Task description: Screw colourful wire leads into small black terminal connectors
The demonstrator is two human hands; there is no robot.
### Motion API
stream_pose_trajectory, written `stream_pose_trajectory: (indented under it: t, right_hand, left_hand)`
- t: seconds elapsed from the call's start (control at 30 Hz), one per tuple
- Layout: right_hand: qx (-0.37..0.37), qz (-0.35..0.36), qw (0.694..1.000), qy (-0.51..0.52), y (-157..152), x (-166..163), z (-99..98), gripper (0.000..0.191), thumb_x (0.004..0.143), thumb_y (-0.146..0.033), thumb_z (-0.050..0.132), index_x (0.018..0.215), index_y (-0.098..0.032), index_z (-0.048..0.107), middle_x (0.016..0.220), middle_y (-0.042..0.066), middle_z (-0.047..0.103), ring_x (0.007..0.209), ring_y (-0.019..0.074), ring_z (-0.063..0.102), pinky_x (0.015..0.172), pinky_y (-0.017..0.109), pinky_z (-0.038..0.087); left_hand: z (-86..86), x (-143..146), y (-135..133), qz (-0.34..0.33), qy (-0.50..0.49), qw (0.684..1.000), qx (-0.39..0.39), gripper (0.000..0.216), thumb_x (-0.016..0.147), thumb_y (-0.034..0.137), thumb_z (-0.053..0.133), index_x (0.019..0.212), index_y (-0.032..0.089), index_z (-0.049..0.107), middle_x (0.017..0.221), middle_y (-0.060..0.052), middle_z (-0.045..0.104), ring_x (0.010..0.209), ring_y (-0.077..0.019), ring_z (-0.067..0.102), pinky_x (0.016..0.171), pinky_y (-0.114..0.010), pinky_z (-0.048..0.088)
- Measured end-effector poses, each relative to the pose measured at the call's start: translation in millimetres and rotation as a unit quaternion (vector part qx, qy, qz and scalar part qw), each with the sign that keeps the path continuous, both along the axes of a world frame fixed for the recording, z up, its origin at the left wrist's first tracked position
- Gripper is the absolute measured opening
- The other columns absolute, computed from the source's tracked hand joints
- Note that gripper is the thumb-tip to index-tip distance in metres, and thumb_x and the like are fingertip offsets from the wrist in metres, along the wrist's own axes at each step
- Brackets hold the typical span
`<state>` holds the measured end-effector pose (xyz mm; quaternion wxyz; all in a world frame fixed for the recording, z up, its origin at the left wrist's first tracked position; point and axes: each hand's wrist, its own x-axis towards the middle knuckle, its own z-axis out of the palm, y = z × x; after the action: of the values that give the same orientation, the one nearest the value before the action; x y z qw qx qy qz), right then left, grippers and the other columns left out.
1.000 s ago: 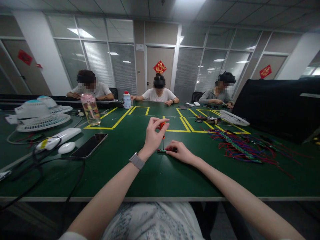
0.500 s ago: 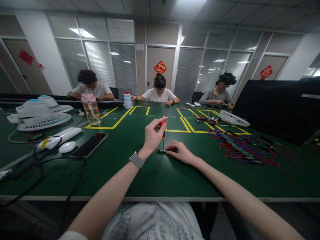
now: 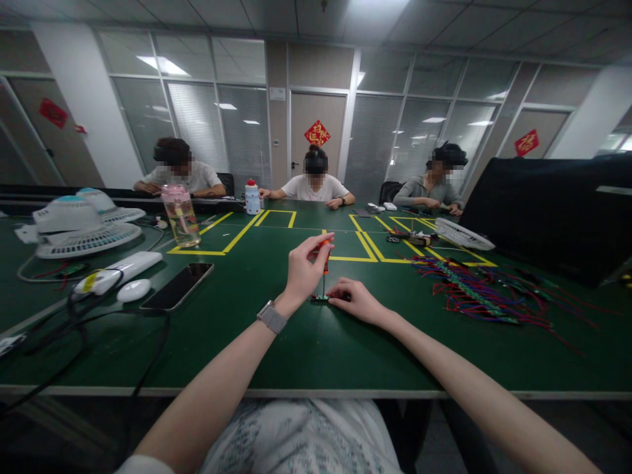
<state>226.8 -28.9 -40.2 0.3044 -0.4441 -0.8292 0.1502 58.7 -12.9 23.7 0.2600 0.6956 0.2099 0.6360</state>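
Note:
My left hand (image 3: 305,266) is closed around the orange and black handle of a screwdriver (image 3: 326,268). The screwdriver stands nearly upright, its thin shaft running down to a small green circuit board (image 3: 320,299) on the green table. My right hand (image 3: 351,297) rests on the table and pinches the right end of that board between thumb and fingers. The fingers hide part of the board, and the exact spot where the tip meets it is too small to make out.
At right lies a bundle of circuit boards with red and blue wires (image 3: 474,289), near a black monitor (image 3: 548,217). To the left are a phone (image 3: 178,287), a white mouse (image 3: 134,290), cables, a pink-lidded bottle (image 3: 180,217) and white fans (image 3: 89,227). Several people sit opposite.
The screwdriver's handle has shifted slightly to the right and turned a little in my left hand. My right hand and the board have stayed in place.

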Motion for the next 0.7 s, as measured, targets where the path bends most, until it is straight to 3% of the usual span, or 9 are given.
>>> stream_pose_trajectory:
  t: [0.1, 0.2, 0.33, 0.4, 0.57, 0.7]
  right_hand:
    - [0.0, 0.002, 1.0, 0.006, -0.1, 0.2, -0.2, 0.014, 0.082, -0.024, 0.065, 0.093, -0.018, 0.073, 0.081, 0.002, 0.059, 0.07, 0.0127, 0.055, 0.066, 0.026, 0.045]
    - [-0.003, -0.001, 1.0, 0.005, -0.2, 0.1, -0.3, 0.014, 0.082, -0.024, 0.065, 0.092, -0.017, 0.073, 0.081, 0.002, 0.059, 0.069, 0.0127, 0.055, 0.066, 0.026, 0.045]
    - [-0.006, -0.001, 1.0, 0.001, -0.3, -0.3, -0.2, 0.015, 0.083, -0.024, 0.065, 0.092, -0.017, 0.073, 0.081, 0.003, 0.058, 0.069, 0.0129, 0.055, 0.066, 0.026, 0.044]
    - [-0.006, -0.001, 1.0, 0.0, -0.2, -0.3, -0.3, 0.015, 0.083, -0.024, 0.064, 0.092, -0.017, 0.073, 0.081, 0.003, 0.058, 0.07, 0.0131, 0.055, 0.066, 0.026, 0.044]
    - [-0.011, 0.0, 1.0, 0.0, -0.3, 0.5, -0.2, 0.016, 0.084, -0.026, 0.064, 0.093, -0.017, 0.073, 0.081, 0.003, 0.058, 0.07, 0.0129, 0.055, 0.066, 0.026, 0.044]
    - [-0.008, 0.0, 1.0, -0.004, -0.4, 0.4, 0.2, 0.015, 0.084, -0.025, 0.064, 0.093, -0.017, 0.073, 0.08, 0.002, 0.058, 0.07, 0.013, 0.055, 0.066, 0.026, 0.044]
  left_hand:
    - [2.3, -1.5, -1.8, 0.073, 0.018, 0.997, 0.025, 0.014, 0.084, 0.026, 0.064, 0.095, 0.022, 0.072, 0.09, -0.004, 0.064, 0.083, -0.0141, 0.063, 0.069, -0.022, 0.053]
    - [3.0, -3.1, -1.3, 0.098, 0.035, 0.994, 0.035, 0.015, 0.084, 0.027, 0.064, 0.096, 0.023, 0.073, 0.091, -0.004, 0.059, 0.085, -0.0138, 0.06, 0.073, -0.023, 0.052]
    - [1.0, -2.4, 1.9, 0.02, 0.041, 0.999, 0.014, 0.03, 0.096, 0.026, 0.045, 0.117, 0.023, 0.065, 0.114, -0.007, 0.063, 0.099, -0.0155, 0.064, 0.086, -0.028, 0.053]
    - [0.4, -0.9, 3.2, -0.017, 0.035, 0.999, -0.007, 0.032, 0.096, 0.025, 0.045, 0.122, 0.022, 0.062, 0.12, -0.008, 0.065, 0.104, -0.0172, 0.066, 0.089, -0.03, 0.053]
    - [0.6, 1.9, 4.0, -0.037, -0.012, 0.998, -0.044, 0.029, 0.091, 0.029, 0.054, 0.115, 0.018, 0.066, 0.119, -0.01, 0.068, 0.101, -0.0197, 0.069, 0.085, -0.03, 0.057]
    - [1.4, 0.9, 3.3, -0.016, -0.028, 0.998, -0.053, 0.026, 0.086, 0.027, 0.061, 0.108, 0.018, 0.069, 0.108, -0.009, 0.072, 0.09, -0.0174, 0.071, 0.077, -0.028, 0.058]
